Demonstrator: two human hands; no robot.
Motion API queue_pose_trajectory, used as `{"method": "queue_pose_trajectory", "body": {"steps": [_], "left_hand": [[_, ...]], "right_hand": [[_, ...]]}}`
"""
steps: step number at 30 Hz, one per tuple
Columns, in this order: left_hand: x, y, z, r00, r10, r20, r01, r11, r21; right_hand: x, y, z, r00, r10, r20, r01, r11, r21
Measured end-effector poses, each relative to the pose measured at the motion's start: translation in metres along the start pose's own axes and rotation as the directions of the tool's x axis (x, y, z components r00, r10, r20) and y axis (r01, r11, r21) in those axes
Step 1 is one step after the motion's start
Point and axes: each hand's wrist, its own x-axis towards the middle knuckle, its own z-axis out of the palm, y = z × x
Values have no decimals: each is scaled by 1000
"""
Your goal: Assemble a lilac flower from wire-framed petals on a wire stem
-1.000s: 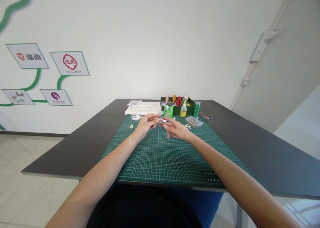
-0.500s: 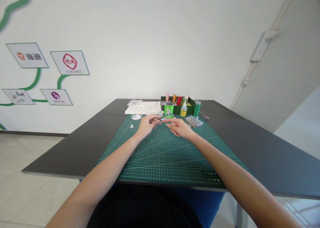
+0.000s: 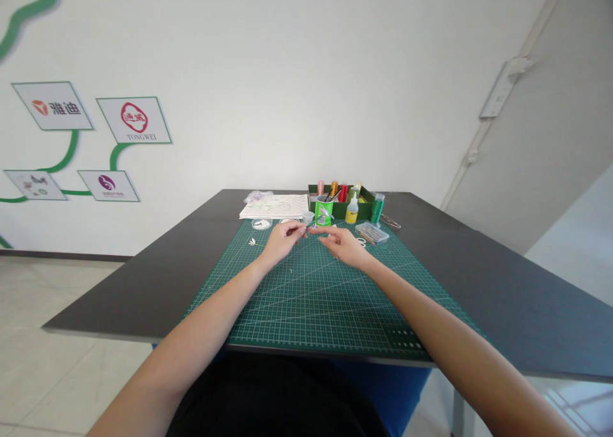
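My left hand is closed in a pinch around a thin dark stem. The stem's far end carries pale, leaf-shaped loops that stand out against the green can behind. From the right, my right hand meets it with the index finger stretched toward the left fingertips. Its fingers press together near the stem's lower end; any thread or small thing in them is too fine to make out. Both hands hover over the green cutting mat.
Behind the hands stand a green can, a glue bottle, a green tube and a dark green box with thread spools. Scissors and a clear case lie right. Papers, a dish and a white sprig are left.
The stem and its loops have turned between my fingers, and the loops now point up farther. My right hand has shifted very slightly; my left hand stays nearly in place.
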Motion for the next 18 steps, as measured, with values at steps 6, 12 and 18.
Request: {"method": "queue_pose_trajectory", "body": {"steps": [6, 12, 18], "left_hand": [[2, -2, -1, 1000, -2, -15, 2, 1000, -4], [4, -9, 0, 998, -22, -51, 19, 998, -55], [3, -9, 0, 997, -13, -82, 8, 998, -61]], "right_hand": [[-2, -4, 3, 1000, -7, -13, 7, 1000, -5], [-3, -7, 5, 1000, 2, -8, -2, 1000, -17], [-4, -7, 6, 1000, -3, -11, 3, 999, -35]]}}
